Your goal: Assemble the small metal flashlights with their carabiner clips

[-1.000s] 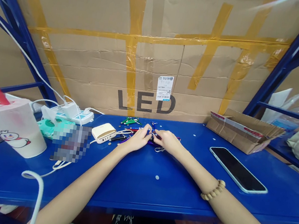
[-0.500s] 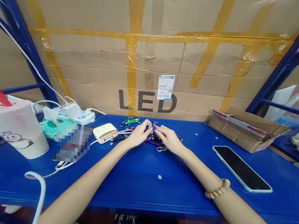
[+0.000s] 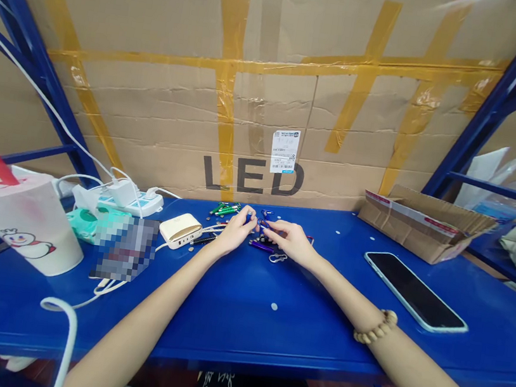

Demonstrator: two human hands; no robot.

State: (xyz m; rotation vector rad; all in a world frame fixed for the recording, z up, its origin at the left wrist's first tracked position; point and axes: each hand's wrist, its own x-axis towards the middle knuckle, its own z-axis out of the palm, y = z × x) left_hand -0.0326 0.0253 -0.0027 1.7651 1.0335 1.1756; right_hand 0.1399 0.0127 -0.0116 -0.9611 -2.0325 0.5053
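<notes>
My left hand (image 3: pixel 233 232) and my right hand (image 3: pixel 290 240) are stretched out over the blue shelf (image 3: pixel 246 307), fingertips a short way apart. Each pinches a small blue part; what the parts are is too small to tell. Beneath and around them lies a scatter of small keychain lights: a purple one (image 3: pixel 261 245), green ones (image 3: pixel 226 209) and a metal clip (image 3: pixel 278 258). A beaded bracelet (image 3: pixel 376 327) sits on my right wrist.
A phone (image 3: pixel 414 292) lies face up at right, by an open cardboard box (image 3: pixel 424 222). A beige power bank (image 3: pixel 180 230), a white power strip (image 3: pixel 127 199) with cables and a lidded drink cup (image 3: pixel 18 221) stand at left. Taped cardboard marked LED forms the back wall.
My hands were pressed together on the small part and have drawn slightly apart, the left shifting a little left. The view has barely moved.
</notes>
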